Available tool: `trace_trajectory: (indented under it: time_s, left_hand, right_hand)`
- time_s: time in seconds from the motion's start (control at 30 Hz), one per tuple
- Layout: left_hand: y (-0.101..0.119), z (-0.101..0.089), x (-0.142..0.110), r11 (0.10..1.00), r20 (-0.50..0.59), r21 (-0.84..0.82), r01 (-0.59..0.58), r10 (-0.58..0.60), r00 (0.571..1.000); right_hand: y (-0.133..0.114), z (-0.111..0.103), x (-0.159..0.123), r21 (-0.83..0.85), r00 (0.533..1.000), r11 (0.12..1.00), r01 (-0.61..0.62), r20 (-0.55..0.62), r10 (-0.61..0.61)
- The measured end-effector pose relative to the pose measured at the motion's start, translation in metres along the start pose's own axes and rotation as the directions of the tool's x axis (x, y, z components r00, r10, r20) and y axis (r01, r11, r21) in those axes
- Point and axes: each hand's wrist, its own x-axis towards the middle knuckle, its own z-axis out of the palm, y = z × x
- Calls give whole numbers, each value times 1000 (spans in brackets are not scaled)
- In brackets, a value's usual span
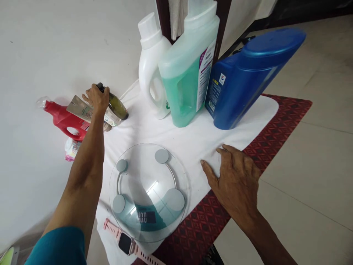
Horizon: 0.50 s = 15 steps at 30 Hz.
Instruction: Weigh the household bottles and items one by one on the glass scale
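My left hand (pixel 96 98) is stretched to the far left, thumb and fingers closed around the black top of an olive-green bottle (pixel 118 106). Just beside that bottle, partly behind my hand and forearm, stand a bottle with a pale label (pixel 111 118) and a beige tube-like container (pixel 79 107). My right hand (pixel 235 178) rests open near the white cloth's right edge, fingers spread and nothing in them. Between my arms lies a round glass scale (pixel 146 176) with grey pads and a lit display, which bears no object.
At the back stand a white jug (pixel 154 66), a green liquid bottle (pixel 180 88) and a blue bottle (pixel 234 88). A red jug (pixel 66 119) leans far left. A pink smartwatch (pixel 125 243) lies by the scale. The white cloth (pixel 198 141) covers a red patterned one (pixel 202 217).
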Motion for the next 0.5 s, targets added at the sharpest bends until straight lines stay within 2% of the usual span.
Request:
trace_trajectory:
  time_s: [0.07, 0.13, 0.23, 0.33, 0.4, 0.5]
  left_hand:
    - [7, 3, -4, 1000, -18, -6, 20, -20, 1000]
    - [15, 2, -12, 999, -3, -36, -8, 7, 1000]
    - [30, -9, -30, 999, 16, -47, -21, 22, 1000]
    - [46, -33, -52, 991, 6, -128, -37, 38, 999]
    - [54, -55, -66, 962, -21, -240, -133, 132, 991]
    - [58, -91, -89, 872, -94, -382, -307, 293, 951]
  right_hand:
    - [0, 0, 0, 3, 1000, 1000, -3, 6, 3]
    - [0, 0, 0, -3, 1000, 1000, -1, 12, 1]
    - [0, 1, 0, -19, 1000, 1000, 2, 18, -1]
    - [1, 2, -1, -14, 1000, 1000, -7, 27, 7]
    - [1, 4, -1, 0, 999, 1000, -17, 33, 17]
    - [1, 7, -2, 26, 998, 999, -36, 48, 34]
